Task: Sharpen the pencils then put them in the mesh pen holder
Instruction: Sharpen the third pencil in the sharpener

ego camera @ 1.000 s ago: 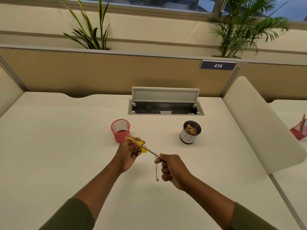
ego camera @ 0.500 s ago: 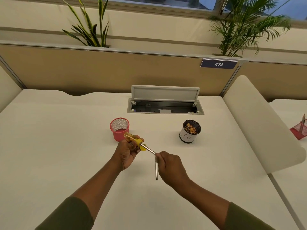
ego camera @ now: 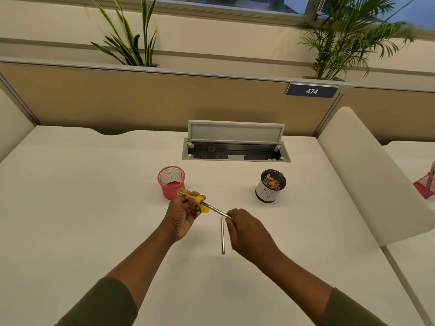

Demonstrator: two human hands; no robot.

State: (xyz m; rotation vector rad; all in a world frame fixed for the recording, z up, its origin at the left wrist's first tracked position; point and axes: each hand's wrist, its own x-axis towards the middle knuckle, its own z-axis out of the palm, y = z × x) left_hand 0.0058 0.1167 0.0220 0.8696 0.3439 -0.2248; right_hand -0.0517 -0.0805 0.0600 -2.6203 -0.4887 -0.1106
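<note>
My left hand [ego camera: 182, 214] grips a yellow tube-shaped sharpener [ego camera: 191, 197] above the desk. A dark pencil [ego camera: 215, 210] sticks out of the sharpener toward the right. My right hand [ego camera: 247, 231] pinches the pencil's free end. A second pencil [ego camera: 222, 235] lies flat on the desk just under and between my hands, pointing away from me. The pink mesh pen holder [ego camera: 171, 184] stands upright right behind my left hand, with nothing visible inside.
A black-and-white cup [ego camera: 270, 189] with pencil shavings stands at the right. An open cable box [ego camera: 235, 151] is set into the white desk [ego camera: 70, 208] behind. A curved white divider [ego camera: 367, 180] borders the right. A red mesh holder [ego camera: 427, 184] sits beyond it.
My right hand has shifted its hold on the pencil end, wrist turning, while the left hand keeps the sharpener in place. The lying pencil has not moved.
</note>
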